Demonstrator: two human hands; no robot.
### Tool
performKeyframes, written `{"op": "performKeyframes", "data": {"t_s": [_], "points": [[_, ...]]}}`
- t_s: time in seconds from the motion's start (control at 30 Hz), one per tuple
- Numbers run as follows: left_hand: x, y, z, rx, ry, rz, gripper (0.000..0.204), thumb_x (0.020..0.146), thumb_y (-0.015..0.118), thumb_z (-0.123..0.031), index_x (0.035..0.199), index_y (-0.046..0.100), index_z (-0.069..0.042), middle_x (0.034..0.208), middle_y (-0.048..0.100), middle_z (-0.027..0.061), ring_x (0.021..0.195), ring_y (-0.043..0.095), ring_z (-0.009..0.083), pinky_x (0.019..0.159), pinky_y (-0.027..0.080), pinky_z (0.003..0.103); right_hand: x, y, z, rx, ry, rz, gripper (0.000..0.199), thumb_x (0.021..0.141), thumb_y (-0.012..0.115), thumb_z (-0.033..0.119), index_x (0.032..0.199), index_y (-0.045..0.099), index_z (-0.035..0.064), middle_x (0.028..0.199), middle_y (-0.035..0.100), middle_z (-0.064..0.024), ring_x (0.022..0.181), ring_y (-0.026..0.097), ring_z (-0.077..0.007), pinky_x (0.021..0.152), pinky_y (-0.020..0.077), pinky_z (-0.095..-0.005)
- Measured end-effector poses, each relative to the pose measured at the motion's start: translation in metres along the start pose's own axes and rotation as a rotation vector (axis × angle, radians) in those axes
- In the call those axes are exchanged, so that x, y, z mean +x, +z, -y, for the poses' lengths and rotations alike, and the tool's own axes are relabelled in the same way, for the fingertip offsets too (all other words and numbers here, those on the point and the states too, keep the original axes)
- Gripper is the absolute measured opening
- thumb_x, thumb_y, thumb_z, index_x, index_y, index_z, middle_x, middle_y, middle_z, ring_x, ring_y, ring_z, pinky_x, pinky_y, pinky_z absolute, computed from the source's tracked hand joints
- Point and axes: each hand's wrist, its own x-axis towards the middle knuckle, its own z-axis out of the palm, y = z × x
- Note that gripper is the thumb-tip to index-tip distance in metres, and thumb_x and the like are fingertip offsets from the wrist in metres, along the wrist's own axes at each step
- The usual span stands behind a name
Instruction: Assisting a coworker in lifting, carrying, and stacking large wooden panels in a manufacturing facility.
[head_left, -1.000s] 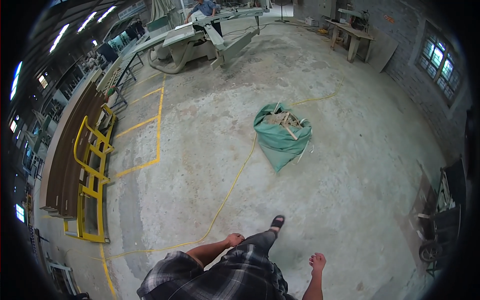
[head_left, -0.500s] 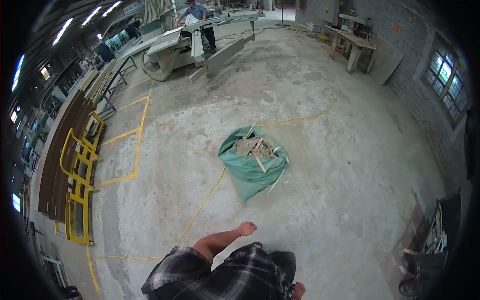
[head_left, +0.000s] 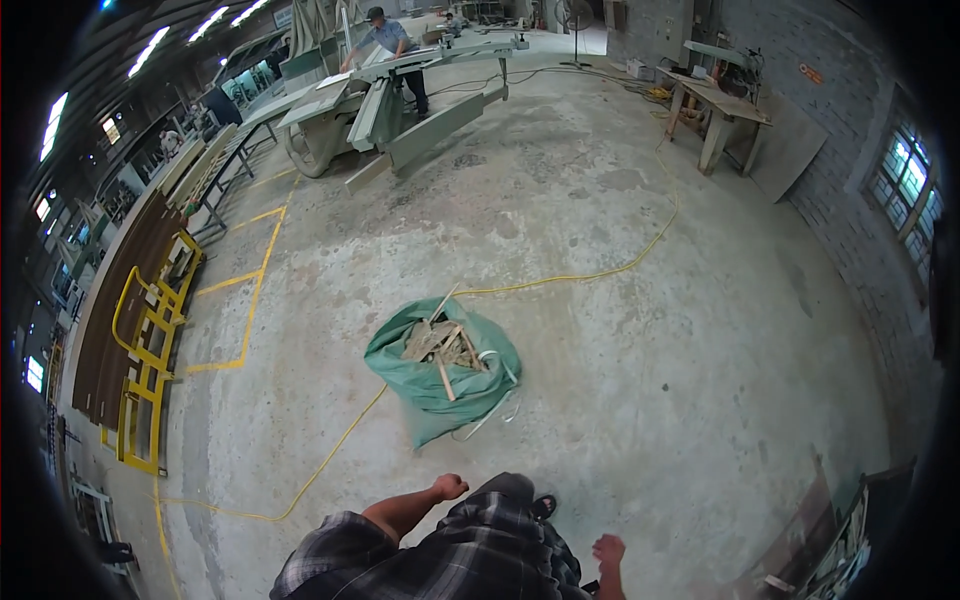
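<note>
A green sack (head_left: 440,400) stands on the concrete floor ahead of me, its mouth wide and filled with scrap wood pieces (head_left: 440,345). Thin sticks poke out over its rim. My left hand (head_left: 451,486) hangs in front of my body, just short of the sack, its fingers curled in with nothing seen in them. Lower and to the right is my right hand (head_left: 608,550), also loosely curled and apart from everything. Neither hand touches the sack.
A yellow cable (head_left: 600,272) runs across the floor beside the sack. To the left, a yellow metal cart (head_left: 150,370) stands by long brown boards (head_left: 118,310). Ahead, a person (head_left: 388,40) works at a large panel saw (head_left: 375,115). A wooden table (head_left: 715,98) stands far right.
I have come closer to the sack, which now sits lower and further left in view. My right hand has swung forward into fuller view; my left has drawn back a little.
</note>
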Motion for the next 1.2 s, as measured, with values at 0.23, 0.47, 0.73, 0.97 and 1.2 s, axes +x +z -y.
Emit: {"op": "performKeyframes", "data": {"t_s": [0.23, 0.47, 0.73, 0.97, 1.2], "points": [[0.090, 0.034, -0.098, -0.202, -0.083, 0.079, 0.046, 0.070, 0.050, -0.050, 0.092, 0.061, -0.011, 0.087, 0.060, 0.0128, 0.080, 0.058, 0.0251, 0.073, 0.044, 0.032, 0.160, 0.061, 0.266, -0.174, -0.324, 0.051, 0.011, 0.075, 0.052, 0.006, 0.086, 0.050, 0.0063, 0.066, 0.053, -0.0042, 0.053, 0.052, -0.0118, 0.042, 0.0390, -0.0209], [0.258, -0.027, -0.272, -0.348, -0.199, 0.140, 0.045, 0.072, 0.042, -0.044, 0.083, 0.061, -0.005, 0.088, 0.058, 0.0181, 0.082, 0.056, 0.0284, 0.072, 0.042, 0.037, 0.268, 0.087, 0.373, -0.410, -0.108, 0.186, 0.014, 0.076, 0.052, 0.010, 0.090, 0.050, 0.0067, 0.069, 0.055, -0.0064, 0.055, 0.053, -0.0141, 0.043, 0.0414, -0.0236], [0.406, -0.203, -0.491, -0.498, 0.103, -0.274, 0.038, 0.071, 0.046, -0.037, 0.081, 0.059, -0.003, 0.083, 0.058, 0.0178, 0.079, 0.056, 0.0291, 0.072, 0.043, 0.034, 0.403, 0.004, 0.419, -0.356, -0.214, 0.216, 0.012, 0.074, 0.050, 0.014, 0.080, 0.053, 0.0033, 0.064, 0.054, -0.0080, 0.049, 0.049, -0.0151, 0.039, 0.0365, -0.0245], [0.487, -0.208, -0.552, -0.465, 0.032, -0.279, 0.036, 0.068, 0.046, -0.042, 0.068, 0.063, -0.011, 0.071, 0.060, 0.0120, 0.070, 0.058, 0.0260, 0.065, 0.044, 0.033, 0.574, 0.003, 0.492, -0.870, -0.388, 0.373, 0.017, 0.074, 0.053, 0.020, 0.082, 0.054, 0.0040, 0.072, 0.055, -0.0097, 0.059, 0.051, -0.0190, 0.050, 0.0392, -0.0278], [0.526, -0.128, -0.600, -0.382, -0.378, 0.103, 0.053, 0.073, 0.037, -0.048, 0.094, 0.058, -0.005, 0.102, 0.054, 0.0176, 0.098, 0.051, 0.0281, 0.083, 0.037, 0.036, 0.669, 0.064, 0.723, -0.422, -0.026, 0.225, 0.010, 0.075, 0.053, 0.014, 0.078, 0.050, 0.0046, 0.062, 0.053, -0.0069, 0.050, 0.052, -0.0167, 0.040, 0.0419, -0.0265]]}}
